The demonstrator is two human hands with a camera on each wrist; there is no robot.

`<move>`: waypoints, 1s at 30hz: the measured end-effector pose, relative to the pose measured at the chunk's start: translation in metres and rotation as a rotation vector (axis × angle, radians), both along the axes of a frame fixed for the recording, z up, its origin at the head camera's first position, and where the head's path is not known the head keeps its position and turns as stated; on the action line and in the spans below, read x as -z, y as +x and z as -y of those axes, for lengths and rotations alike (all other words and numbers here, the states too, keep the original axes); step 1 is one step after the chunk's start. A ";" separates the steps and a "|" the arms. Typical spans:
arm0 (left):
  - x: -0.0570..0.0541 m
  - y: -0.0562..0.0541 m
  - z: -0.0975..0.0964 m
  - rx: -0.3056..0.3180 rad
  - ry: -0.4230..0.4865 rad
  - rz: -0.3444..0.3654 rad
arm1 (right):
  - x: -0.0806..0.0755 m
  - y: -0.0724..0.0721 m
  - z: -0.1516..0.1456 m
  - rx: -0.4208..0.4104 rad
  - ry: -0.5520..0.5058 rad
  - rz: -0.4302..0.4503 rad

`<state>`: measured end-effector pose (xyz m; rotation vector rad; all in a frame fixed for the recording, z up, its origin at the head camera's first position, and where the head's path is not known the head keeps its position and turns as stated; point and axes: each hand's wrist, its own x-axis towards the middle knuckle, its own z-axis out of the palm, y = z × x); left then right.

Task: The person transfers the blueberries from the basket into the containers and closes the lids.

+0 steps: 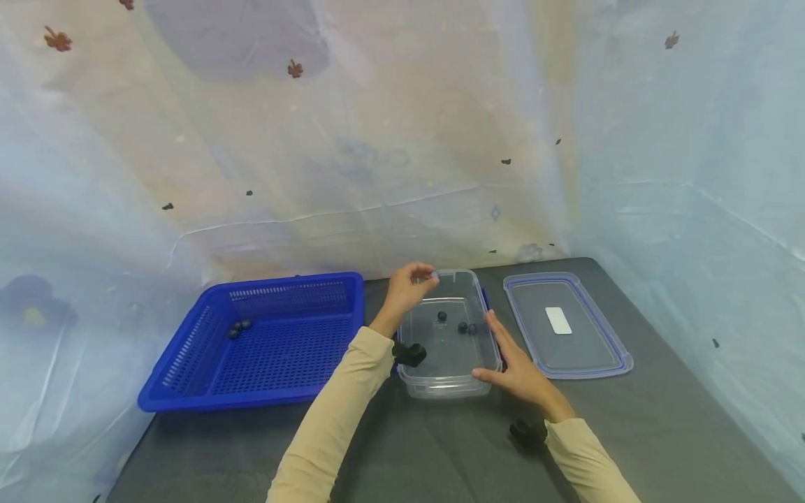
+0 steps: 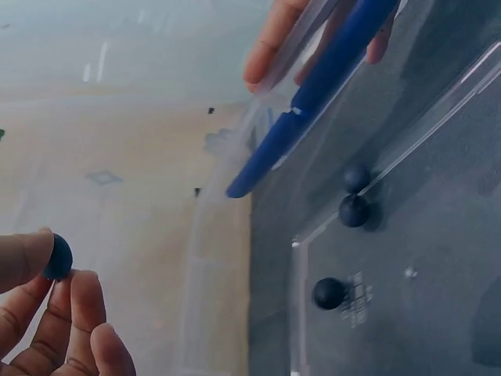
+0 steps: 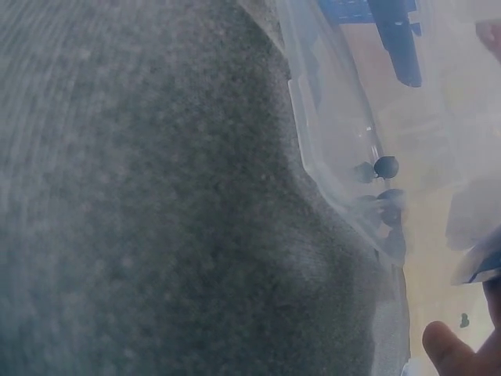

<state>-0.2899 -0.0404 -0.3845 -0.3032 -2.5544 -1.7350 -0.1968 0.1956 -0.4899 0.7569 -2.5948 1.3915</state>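
Pinching a small round dark-blue ball (image 2: pixel 61 257), near the head view's centre, the left hand (image 1: pixel 405 290) hovers over a clear rectangular plastic container (image 1: pixel 443 388); the spread right hand (image 1: pixel 518 370) touches its side. Three balls (image 1: pixel 442 316) lie inside, three are left in the blue plastic basket (image 1: pixel 251 400), left; the clear lid (image 1: pixel 585 349), right, is off.
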 end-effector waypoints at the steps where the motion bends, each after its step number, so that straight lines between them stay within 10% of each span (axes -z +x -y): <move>1: 0.002 -0.001 -0.003 -0.011 -0.004 0.012 | 0.000 0.000 0.000 0.000 -0.003 0.003; 30: 0.055 -0.012 -0.036 -0.111 -0.227 0.165 | 0.002 0.001 0.002 -0.007 -0.040 -0.004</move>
